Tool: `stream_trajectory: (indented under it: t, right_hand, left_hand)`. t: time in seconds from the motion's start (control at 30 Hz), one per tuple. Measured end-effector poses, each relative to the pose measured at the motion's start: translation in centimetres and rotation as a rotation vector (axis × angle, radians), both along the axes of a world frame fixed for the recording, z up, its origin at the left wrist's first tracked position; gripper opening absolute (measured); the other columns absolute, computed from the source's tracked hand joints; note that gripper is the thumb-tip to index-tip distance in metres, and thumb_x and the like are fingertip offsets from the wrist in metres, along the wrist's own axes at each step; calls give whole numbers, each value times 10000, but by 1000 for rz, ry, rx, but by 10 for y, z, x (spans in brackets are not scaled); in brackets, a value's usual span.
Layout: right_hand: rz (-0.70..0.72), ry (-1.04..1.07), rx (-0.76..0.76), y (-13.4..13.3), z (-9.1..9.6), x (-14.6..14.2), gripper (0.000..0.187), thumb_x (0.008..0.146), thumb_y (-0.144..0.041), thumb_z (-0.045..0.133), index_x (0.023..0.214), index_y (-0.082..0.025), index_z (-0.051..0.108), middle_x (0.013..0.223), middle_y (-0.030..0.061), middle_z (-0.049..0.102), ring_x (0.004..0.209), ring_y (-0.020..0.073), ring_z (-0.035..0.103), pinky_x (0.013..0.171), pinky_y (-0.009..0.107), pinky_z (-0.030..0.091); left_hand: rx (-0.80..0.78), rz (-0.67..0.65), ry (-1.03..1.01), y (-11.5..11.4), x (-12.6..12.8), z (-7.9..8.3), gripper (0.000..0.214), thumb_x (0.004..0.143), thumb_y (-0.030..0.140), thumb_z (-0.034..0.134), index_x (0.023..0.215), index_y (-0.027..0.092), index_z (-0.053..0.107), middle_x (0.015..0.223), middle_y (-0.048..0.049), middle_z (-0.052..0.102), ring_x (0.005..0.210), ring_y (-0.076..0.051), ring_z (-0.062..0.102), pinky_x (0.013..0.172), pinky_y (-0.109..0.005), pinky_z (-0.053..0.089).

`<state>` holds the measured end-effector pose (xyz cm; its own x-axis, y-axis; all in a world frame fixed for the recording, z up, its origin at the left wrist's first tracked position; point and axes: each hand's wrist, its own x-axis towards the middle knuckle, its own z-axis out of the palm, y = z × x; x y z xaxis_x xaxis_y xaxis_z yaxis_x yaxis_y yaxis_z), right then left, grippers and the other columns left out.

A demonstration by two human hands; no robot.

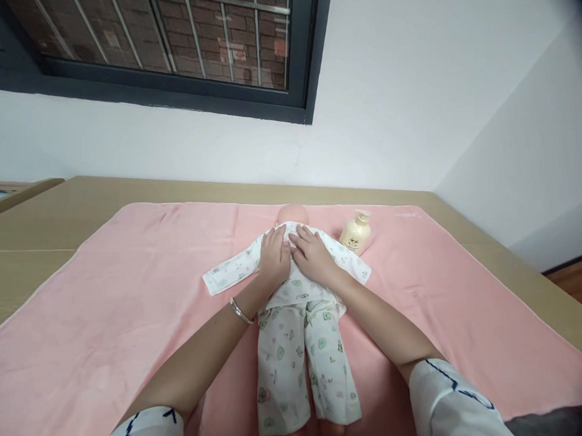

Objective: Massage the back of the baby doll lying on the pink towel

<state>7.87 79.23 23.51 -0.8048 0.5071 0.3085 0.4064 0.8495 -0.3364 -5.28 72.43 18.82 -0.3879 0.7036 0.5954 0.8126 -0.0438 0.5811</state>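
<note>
A baby doll (pixel 293 213) lies on a pink blanket, its head at the far end and its feet toward me. It wears a white printed pyjama top (pixel 299 289) with the sleeves spread out and matching pants (pixel 282 368). My left hand (pixel 274 254) rests flat on the left of the upper torso, fingers stretched out. On the right of the torso lies my right hand (pixel 313 252), also flat, its fingers slightly apart. Both palms are hidden against the top. I cannot tell whether the doll is face up or face down.
The pink blanket (pixel 130 304) covers much of a wooden surface (pixel 32 225). A cream pump bottle (pixel 356 231) stands by the doll's right-hand sleeve. Beyond the far edge are a white wall (pixel 378 109) and a dark-framed window (pixel 307 61) with bars.
</note>
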Motion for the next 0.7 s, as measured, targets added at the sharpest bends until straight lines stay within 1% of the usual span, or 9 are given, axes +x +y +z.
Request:
stream_trajectory:
  t: [0.1,0.17,0.27,0.3,0.37,0.43,0.53,0.6,0.7]
  right_hand:
    - [-47,110,53,2,2,2,494,994,-254,395,1462,-111,465,1608,155,249,1508,258,195,1223,503,172]
    - [-39,127,96,3,-1,2,509,992,-259,418,1479,-112,444,1616,145,231,1516,251,165,1234,490,137]
    - [74,17,87,3,-6,-1,470,1005,-285,446,1458,-167,487,1583,114,326,1501,270,217,1223,530,157]
    - [108,-16,75,4,-4,-1,446,1002,-283,459,1431,-174,522,1562,113,368,1487,276,256,1215,534,187]
    - [106,-3,80,7,7,3,418,985,-256,481,1379,-152,573,1527,129,421,1453,276,332,1207,508,236]
    - [44,84,120,12,27,15,427,962,-215,486,1365,-113,583,1511,146,440,1425,262,382,1215,457,249]
    - [-174,200,159,25,60,40,476,955,-178,444,1401,-43,541,1497,176,448,1413,275,396,1217,422,267]
    - [-325,188,161,36,74,57,517,928,-134,434,1415,26,499,1482,227,445,1413,317,388,1206,437,287]
    - [-467,71,145,55,81,78,580,851,-42,437,1405,131,441,1442,318,439,1407,392,374,1185,482,303]
  left_hand:
    - [32,-6,-43,1,0,1,683,1024,523,111,1400,98,491,1419,-174,538,1385,-298,421,1195,-516,268]
    - [67,-14,-175,2,-1,4,669,1025,544,132,1368,118,518,1392,-164,560,1348,-270,469,1178,-481,323]
    - [138,-20,-464,2,-3,14,632,1026,553,185,1316,129,554,1348,-158,592,1289,-237,536,1138,-425,397]
    - [165,-18,-538,3,-3,19,623,1022,558,208,1290,127,571,1330,-160,606,1276,-241,549,1130,-426,406]
    - [228,-29,-633,6,-1,32,602,1009,568,264,1229,125,605,1300,-166,625,1263,-260,562,1128,-444,402]
    - [301,-94,-724,13,5,47,546,993,557,340,1180,133,627,1297,-164,627,1272,-266,558,1143,-442,380]
    - [322,-310,-1016,33,22,69,449,986,506,394,1140,156,629,1343,-152,604,1313,-242,536,1172,-391,351]
    - [226,-451,-1283,50,38,82,462,996,516,347,1125,167,621,1376,-149,585,1320,-237,537,1172,-376,357]
    - [-23,-573,-1626,79,64,100,587,998,589,224,1125,159,603,1410,-177,554,1291,-263,567,1159,-408,379]
